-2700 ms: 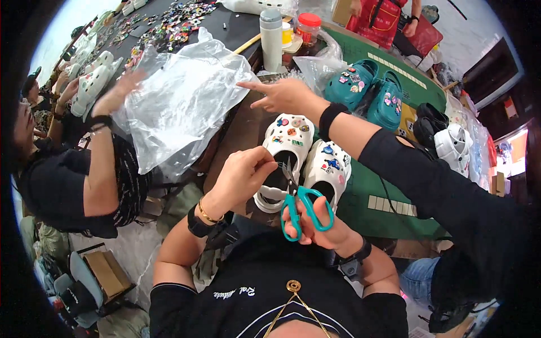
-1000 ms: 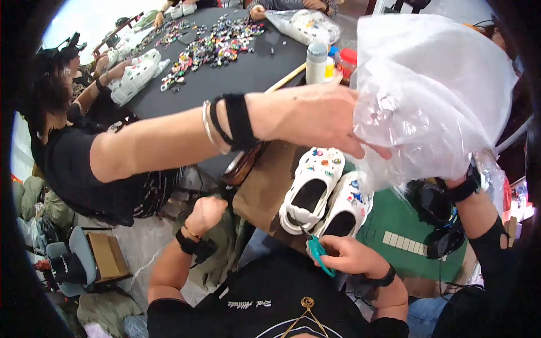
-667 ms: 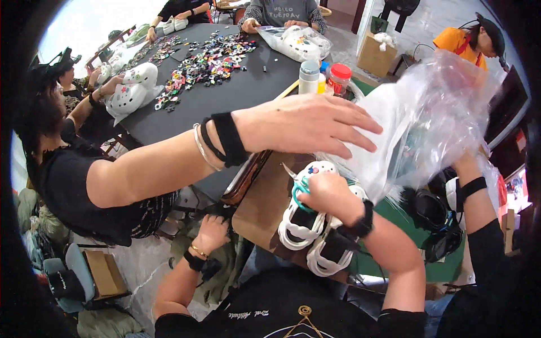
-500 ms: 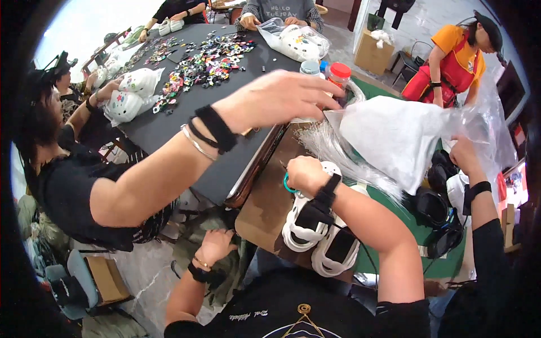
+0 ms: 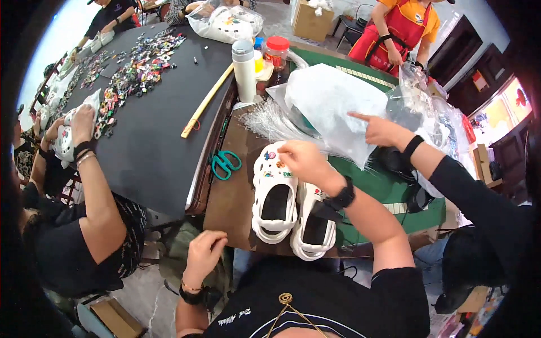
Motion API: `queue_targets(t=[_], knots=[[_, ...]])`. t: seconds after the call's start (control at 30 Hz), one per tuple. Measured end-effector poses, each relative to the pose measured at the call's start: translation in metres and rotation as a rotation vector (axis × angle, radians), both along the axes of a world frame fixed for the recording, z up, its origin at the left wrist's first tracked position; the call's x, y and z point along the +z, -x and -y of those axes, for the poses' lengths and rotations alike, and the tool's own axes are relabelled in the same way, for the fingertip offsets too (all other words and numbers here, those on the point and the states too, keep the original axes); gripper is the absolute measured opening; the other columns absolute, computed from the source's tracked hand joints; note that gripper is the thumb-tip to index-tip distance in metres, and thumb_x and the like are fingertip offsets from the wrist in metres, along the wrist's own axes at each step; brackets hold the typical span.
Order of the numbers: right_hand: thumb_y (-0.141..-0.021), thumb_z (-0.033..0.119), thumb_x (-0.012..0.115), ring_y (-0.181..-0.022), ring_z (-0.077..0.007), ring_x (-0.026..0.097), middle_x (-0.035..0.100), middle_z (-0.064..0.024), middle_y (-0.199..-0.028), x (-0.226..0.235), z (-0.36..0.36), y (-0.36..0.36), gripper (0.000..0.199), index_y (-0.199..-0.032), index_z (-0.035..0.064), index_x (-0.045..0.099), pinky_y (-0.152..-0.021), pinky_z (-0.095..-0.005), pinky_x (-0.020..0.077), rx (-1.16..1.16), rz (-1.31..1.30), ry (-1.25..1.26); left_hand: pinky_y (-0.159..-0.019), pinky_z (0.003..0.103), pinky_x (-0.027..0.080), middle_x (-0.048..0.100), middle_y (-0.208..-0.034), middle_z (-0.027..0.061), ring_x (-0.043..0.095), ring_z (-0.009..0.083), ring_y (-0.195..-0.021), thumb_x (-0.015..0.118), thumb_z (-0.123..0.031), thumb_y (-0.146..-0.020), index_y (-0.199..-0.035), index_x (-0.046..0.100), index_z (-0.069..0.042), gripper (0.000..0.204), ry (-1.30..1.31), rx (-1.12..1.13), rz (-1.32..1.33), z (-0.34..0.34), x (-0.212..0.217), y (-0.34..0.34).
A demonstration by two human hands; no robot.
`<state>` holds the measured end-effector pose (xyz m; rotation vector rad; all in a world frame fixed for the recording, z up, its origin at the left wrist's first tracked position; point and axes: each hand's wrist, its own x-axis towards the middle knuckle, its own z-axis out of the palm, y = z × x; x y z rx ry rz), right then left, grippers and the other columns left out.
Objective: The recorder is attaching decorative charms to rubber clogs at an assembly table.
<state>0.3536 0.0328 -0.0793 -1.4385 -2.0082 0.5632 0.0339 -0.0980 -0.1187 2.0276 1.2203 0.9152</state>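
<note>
A pair of white clogs stands side by side at the near edge of the table, heels toward me. My right hand point(image 5: 309, 162) reaches over their toes, its fingers bent together on the left clog point(image 5: 274, 194), beside several colourful charms. Whether anything sits in those fingertips is hidden. Part of the right clog point(image 5: 313, 228) lies under my hand and wrist strap. My left hand point(image 5: 205, 253) hangs before the table edge, fingers loosely bent, thumb and forefinger slightly apart, with nothing visible in it. Left of the clogs lie teal-handled scissors point(image 5: 225, 164).
Ahead are a bundle of clear plastic strands point(image 5: 276, 123), a white plastic bag point(image 5: 332, 96), a white bottle point(image 5: 243, 70) and a red-lidded jar point(image 5: 276, 52). A co-worker's hand point(image 5: 386, 130) points over the bag. Loose charms point(image 5: 135, 70) cover part of the dark table, left.
The scissors, earlier at my right hand, now lie farther left. My left hand's fingers have drawn in. The left co-worker's reaching arm is back at bagged clogs; the view has swung right.
</note>
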Motion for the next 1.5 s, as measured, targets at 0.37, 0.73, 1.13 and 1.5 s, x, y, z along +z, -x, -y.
queue_targets(t=[0.37, 0.73, 1.13, 1.5], knots=[[-0.066, 0.049, 0.086, -0.143, -0.0380, 0.029, 0.028, -0.0233, -0.155, -0.021, 0.162, -0.100, 0.106, -0.149, 0.0084, 0.035, -0.116, -0.0467, 0.0264, -0.081, -0.186, 0.231, -0.107, 0.040, 0.040, 0.042, -0.145, 0.0211, 0.044, 0.0347, -0.133, 0.081, -0.026, -0.073, -0.142, 0.042, -0.004, 0.083, 0.304, -0.114, 0.075, -0.083, 0.007, -0.088], [-0.081, 0.025, 0.073, -0.130, -0.0389, 0.044, 0.045, -0.0208, -0.144, -0.035, 0.150, -0.081, 0.058, -0.133, 0.0043, 0.055, -0.109, -0.0461, 0.0354, -0.226, -0.129, -0.041, -0.111, 0.043, 0.034, 0.037, -0.148, 0.0253, 0.035, 0.0409, -0.138, 0.071, -0.010, -0.072, -0.143, 0.041, -0.002, 0.077, 0.217, -0.240, -0.131, -0.055, 0.027, -0.105], [-0.072, 0.024, 0.079, -0.132, -0.0385, 0.041, 0.052, -0.0167, -0.136, 0.013, 0.188, -0.088, 0.026, -0.084, 0.0063, 0.064, -0.104, -0.0497, 0.0370, 0.275, 0.190, -0.004, -0.113, 0.054, 0.028, 0.044, -0.145, 0.0164, 0.030, 0.0423, -0.142, 0.076, -0.014, -0.067, -0.086, 0.063, -0.005, 0.024, -0.067, -0.580, -0.320, -0.064, 0.050, -0.105], [-0.083, 0.028, 0.076, -0.130, -0.0383, 0.044, 0.053, -0.0188, -0.137, -0.047, 0.155, -0.083, 0.033, -0.093, 0.0019, 0.058, -0.107, -0.0470, 0.0371, -0.161, -0.379, -0.142, -0.113, 0.054, 0.029, 0.039, -0.150, 0.0244, 0.028, 0.0483, -0.142, 0.081, -0.021, -0.065, -0.085, 0.060, 0.000, 0.035, 0.000, -0.532, -0.109, -0.075, 0.030, -0.113]])
